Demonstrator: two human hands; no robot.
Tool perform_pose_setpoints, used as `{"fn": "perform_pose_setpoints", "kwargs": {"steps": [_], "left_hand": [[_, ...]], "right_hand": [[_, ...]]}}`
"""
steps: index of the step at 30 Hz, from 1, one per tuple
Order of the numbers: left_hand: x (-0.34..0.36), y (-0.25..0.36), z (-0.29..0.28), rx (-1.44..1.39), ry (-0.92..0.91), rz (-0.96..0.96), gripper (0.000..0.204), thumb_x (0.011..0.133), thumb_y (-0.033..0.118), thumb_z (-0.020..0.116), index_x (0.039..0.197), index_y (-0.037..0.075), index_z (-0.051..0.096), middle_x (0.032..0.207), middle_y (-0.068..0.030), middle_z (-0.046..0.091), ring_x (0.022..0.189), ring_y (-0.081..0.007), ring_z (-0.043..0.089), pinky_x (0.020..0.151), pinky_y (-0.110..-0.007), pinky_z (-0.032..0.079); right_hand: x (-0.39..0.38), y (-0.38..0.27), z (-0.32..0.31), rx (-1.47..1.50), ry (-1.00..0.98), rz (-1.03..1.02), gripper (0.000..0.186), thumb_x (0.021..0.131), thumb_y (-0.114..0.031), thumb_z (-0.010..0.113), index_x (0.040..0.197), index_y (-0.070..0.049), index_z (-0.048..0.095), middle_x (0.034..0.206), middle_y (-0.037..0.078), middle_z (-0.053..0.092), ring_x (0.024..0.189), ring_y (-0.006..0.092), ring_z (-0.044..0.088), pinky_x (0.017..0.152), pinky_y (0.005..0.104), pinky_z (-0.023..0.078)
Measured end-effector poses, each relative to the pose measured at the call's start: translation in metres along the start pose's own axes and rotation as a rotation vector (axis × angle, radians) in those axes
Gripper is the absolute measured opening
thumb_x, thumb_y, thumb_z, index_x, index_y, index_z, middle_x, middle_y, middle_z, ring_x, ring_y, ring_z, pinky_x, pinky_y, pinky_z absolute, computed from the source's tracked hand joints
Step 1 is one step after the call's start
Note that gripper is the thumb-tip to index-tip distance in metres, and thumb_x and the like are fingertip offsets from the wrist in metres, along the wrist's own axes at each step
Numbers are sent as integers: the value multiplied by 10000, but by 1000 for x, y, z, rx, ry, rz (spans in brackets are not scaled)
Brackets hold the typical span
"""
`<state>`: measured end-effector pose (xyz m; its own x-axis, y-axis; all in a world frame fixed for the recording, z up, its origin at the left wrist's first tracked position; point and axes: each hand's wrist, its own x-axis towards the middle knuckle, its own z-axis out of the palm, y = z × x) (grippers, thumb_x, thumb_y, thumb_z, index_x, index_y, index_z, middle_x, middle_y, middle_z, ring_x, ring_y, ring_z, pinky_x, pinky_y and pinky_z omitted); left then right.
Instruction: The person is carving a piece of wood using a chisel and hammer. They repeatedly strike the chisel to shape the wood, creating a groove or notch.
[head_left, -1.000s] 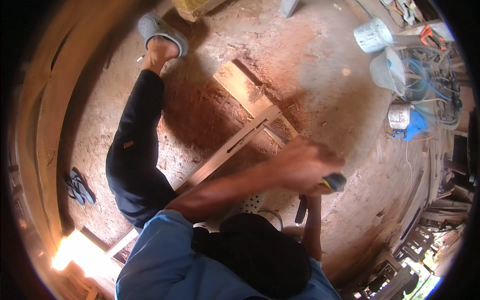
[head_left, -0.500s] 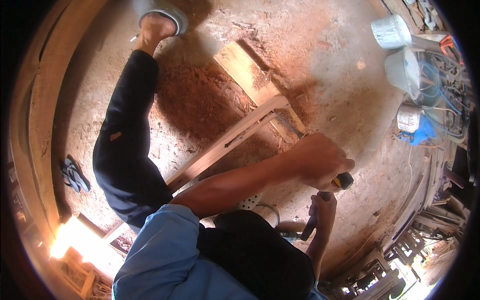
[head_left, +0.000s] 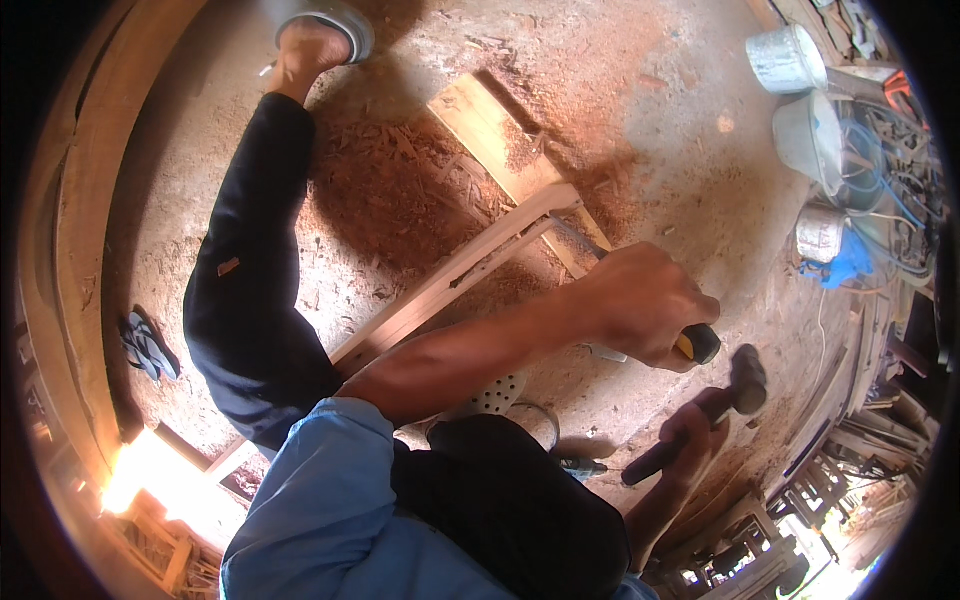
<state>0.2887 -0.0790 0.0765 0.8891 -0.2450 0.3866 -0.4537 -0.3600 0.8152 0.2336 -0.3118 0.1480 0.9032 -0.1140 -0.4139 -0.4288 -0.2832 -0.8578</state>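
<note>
My left hand (head_left: 650, 305) is wrapped round a chisel (head_left: 700, 344) with a black and yellow handle. Its metal blade slants toward the far end of a long pale wooden piece (head_left: 440, 275), which has a slot along its side. That end rests across a flat board (head_left: 495, 140) on the floor. Lower right, my right hand (head_left: 688, 445) grips a hammer (head_left: 748, 380) by its dark handle, the head apart from the chisel's butt. The wooden piece's near end runs out of sight by my leg.
Wood shavings (head_left: 400, 190) cover the floor round the board. White buckets (head_left: 805, 135), hoses and a blue bag (head_left: 845, 262) line the right side. A thick beam (head_left: 85, 220) and sandals (head_left: 148, 347) are at left. A power tool (head_left: 582, 466) lies partly hidden near my body.
The hammer has swung away from the chisel's butt, toward the lower right, and its head now shows. My left hand and the chisel have shifted slightly up and right.
</note>
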Motion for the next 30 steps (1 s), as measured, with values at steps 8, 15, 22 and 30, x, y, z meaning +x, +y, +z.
{"fn": "perform_pose_setpoints", "kwargs": {"steps": [8, 15, 22, 30], "left_hand": [[-2, 1, -6, -44, 140, 49, 271, 682, 269, 805, 692, 132, 570, 626, -19, 630, 603, -237, 671, 496, -411, 493], [-7, -2, 1, 30, 54, 84, 253, 661, 245, 802, 703, 127, 582, 633, -29, 628, 611, -243, 671, 502, -412, 492], [-7, 0, -12, -28, 67, 3, 223, 676, 237, 789, 753, 126, 611, 686, -45, 663, 645, -263, 682, 553, -415, 515], [-6, -3, -34, 48, -187, -102, 198, 706, 266, 773, 861, 168, 700, 733, -77, 703, 661, -277, 698, 610, -428, 549]], "right_hand": [[2, -10, 0, 678, 137, -466, 123, 828, -58, 620, 933, -50, 556, 637, 16, 514, 504, 140, 492, 504, 263, 454], [19, 45, -1, -699, -20, -395, 222, 860, -26, 663, 1064, -86, 602, 797, -15, 596, 668, 136, 584, 671, 263, 513], [-5, -45, -9, 120, 103, -836, 244, 900, -63, 602, 1135, -13, 561, 780, 79, 586, 581, 166, 565, 532, 260, 492], [19, -27, 49, -607, -214, -483, 273, 793, -78, 739, 1038, 3, 649, 725, 73, 647, 658, 106, 558, 577, 293, 448]]}}
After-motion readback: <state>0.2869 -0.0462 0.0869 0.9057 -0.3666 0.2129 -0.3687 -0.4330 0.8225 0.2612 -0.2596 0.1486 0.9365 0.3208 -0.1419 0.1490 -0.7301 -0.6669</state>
